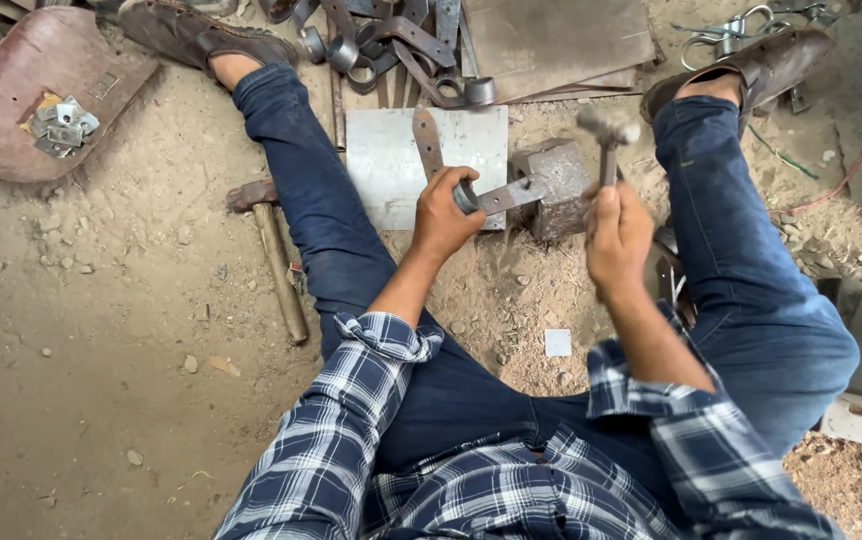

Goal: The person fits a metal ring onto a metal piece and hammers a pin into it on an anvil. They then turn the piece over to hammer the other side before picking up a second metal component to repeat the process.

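Note:
I sit on a dirt floor with legs spread. My left hand [446, 213] grips a flat metal strap with a rolled loop end [496, 197], resting its free end on a grey steel block [553, 185]. A hammer [608, 135] is held by my right hand [619, 235], its head raised and blurred just above and right of the block. A pale metal sheet [386, 165] lies under the strap and the left hand, with another strap piece [428, 140] on it.
A second hammer with a wooden handle [276, 255] lies left of my left leg. A pile of bent metal straps [391, 45] and flat sheets [556, 40] sits beyond the block. A rusty pan with small plates [46, 95] is at upper left.

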